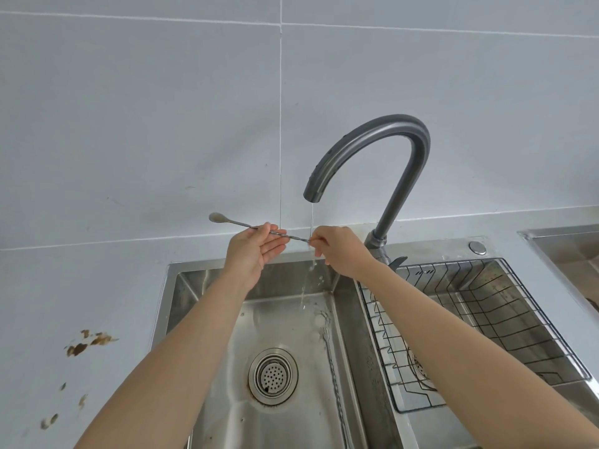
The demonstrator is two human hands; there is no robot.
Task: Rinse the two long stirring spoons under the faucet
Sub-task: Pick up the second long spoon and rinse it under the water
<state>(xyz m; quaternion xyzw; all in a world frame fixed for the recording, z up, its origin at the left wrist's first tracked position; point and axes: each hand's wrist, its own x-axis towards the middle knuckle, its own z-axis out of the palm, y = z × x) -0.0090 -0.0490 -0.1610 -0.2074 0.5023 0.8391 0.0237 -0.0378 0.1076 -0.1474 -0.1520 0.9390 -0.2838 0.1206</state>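
Note:
A long metal stirring spoon (233,222) with a twisted handle is held level above the left sink basin (227,367), its bowl pointing left. My left hand (252,251) supports its middle, palm up with loosely curled fingers. My right hand (340,251) pinches the handle's end, right where a thin stream of water falls from the grey curved faucet (372,147). A second long twisted spoon (334,367) lies on the basin floor along its right wall.
A round drain strainer (273,376) sits in the left basin's floor. A black wire rack (486,325) fills the right basin. Brown stains (87,345) mark the white counter at left. A second steel sink edge (567,251) shows at far right.

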